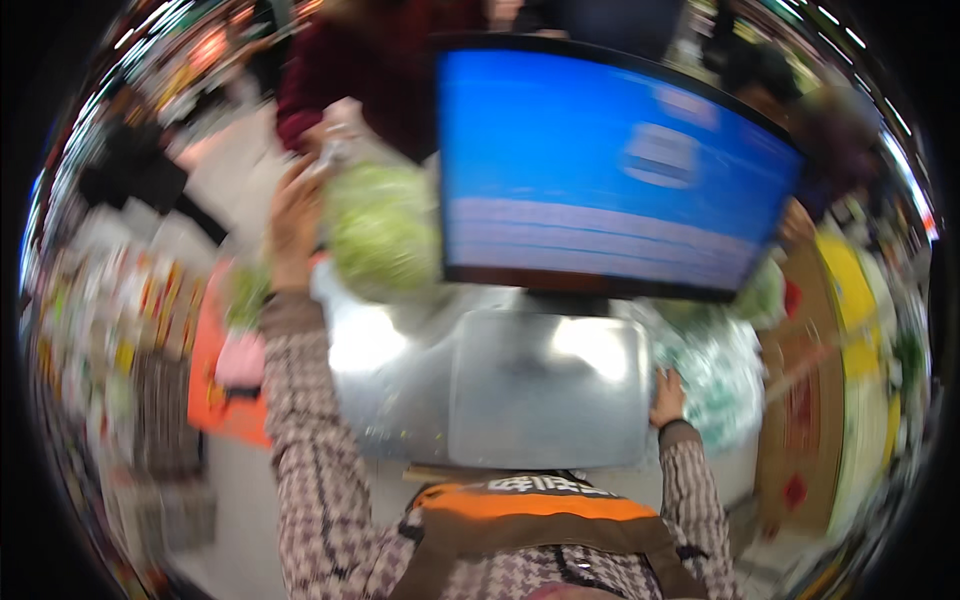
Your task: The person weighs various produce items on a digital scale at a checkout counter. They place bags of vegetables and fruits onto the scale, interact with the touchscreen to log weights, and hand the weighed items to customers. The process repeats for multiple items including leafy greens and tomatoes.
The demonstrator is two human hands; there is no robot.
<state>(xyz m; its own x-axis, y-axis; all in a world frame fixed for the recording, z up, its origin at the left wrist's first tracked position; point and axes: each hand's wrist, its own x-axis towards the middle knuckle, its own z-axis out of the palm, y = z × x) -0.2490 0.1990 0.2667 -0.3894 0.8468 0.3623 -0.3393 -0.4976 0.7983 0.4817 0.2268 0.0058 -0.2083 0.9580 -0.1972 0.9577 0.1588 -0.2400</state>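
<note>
My left hand (295,214) reaches forward at the left, its fingers at the gathered neck of a clear plastic bag holding a green leafy vegetable (382,225), probably cabbage or lettuce. Another person's hand (341,124) is at the top of the same bag. The picture is blurred, so who bears the bag's weight is unclear. My right hand (667,397) rests low at the right, between the edge of a flat metal weighing plate (551,405) and a heap of clear and green plastic bags (716,382). Whether its fingers grip anything cannot be made out.
A monitor (600,172) with a lit blue screen stands behind the plate. A person in a dark red sleeve (360,75) is across the metal counter (390,405). An orange surface (225,360) lies left, a cardboard box (795,420) right. Other people and goods surround the counter.
</note>
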